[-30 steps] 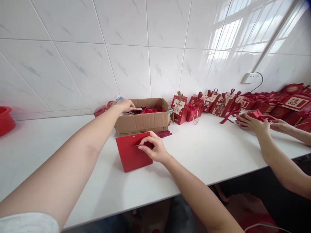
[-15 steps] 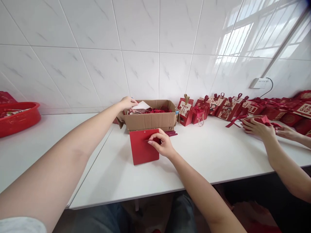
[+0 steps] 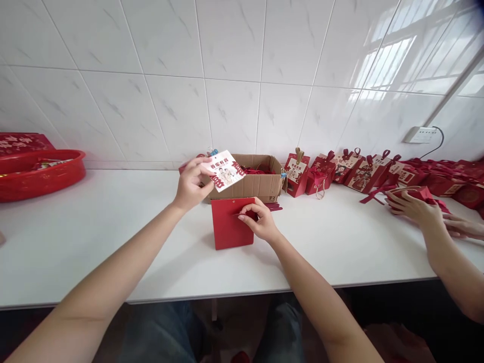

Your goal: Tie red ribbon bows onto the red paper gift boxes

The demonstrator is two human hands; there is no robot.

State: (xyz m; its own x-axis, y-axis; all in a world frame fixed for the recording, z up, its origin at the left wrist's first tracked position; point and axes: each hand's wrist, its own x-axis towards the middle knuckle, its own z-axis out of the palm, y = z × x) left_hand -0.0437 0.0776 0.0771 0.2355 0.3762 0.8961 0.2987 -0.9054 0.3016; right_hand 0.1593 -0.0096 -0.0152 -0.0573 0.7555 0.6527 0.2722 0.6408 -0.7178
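My left hand (image 3: 192, 185) pinches a white card (image 3: 226, 170) with red print and small figures, raised in front of the cardboard box (image 3: 260, 187). A red box (image 3: 231, 227) stands upright on the white table, its plain face toward me. At its upper right, my right hand (image 3: 260, 220) is closed, with thumb and fingers pinching a thin edge or strip there. Red pieces lie inside the cardboard box.
A red basin (image 3: 45, 182) stands at the left. Finished-looking red gift boxes (image 3: 363, 174) line the wall at the right. There, another person's hands (image 3: 419, 209) hold a red box near the white table's edge (image 3: 242, 294).
My left hand has come out of the cardboard box toward me, with the card now lifted and its printed face showing. The camera view has shifted left. My right hand keeps its grip.
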